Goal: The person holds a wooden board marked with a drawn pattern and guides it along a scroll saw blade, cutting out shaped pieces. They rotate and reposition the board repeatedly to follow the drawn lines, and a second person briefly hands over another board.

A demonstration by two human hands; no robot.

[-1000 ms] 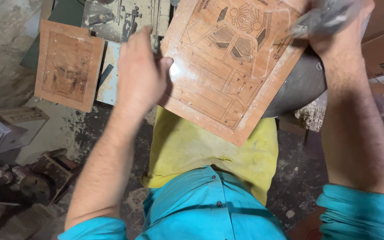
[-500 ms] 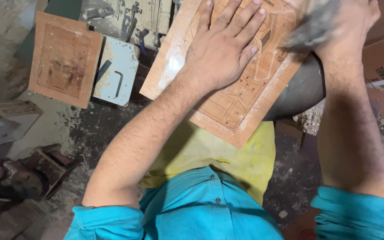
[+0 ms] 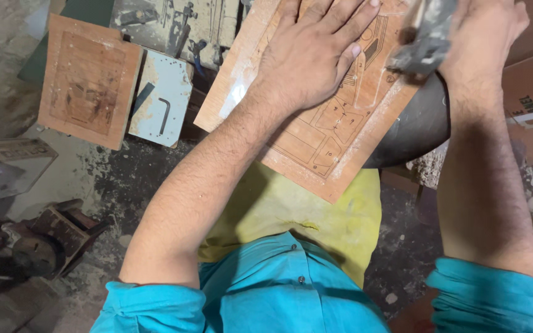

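Now, left hand (image 3: 308, 58): we press it flat on carved wooden panel (image 3: 334, 142), fingers spread.
Right hand (image 3: 476, 43): fingers clamped on grey tool (image 3: 424, 37).

Woodworking workshop, carved wooden panels (image 3: 89, 80), hex key (image 3: 164, 114) on a dusty plate, gritty floor, perhaps sawdust

One camera sits on my head, looking straight down, close to my arms, lap and the floor (image 3: 124, 185) at nine o'clock.

L hand (image 3: 313, 58) flat, R hand (image 3: 479, 40) clenched
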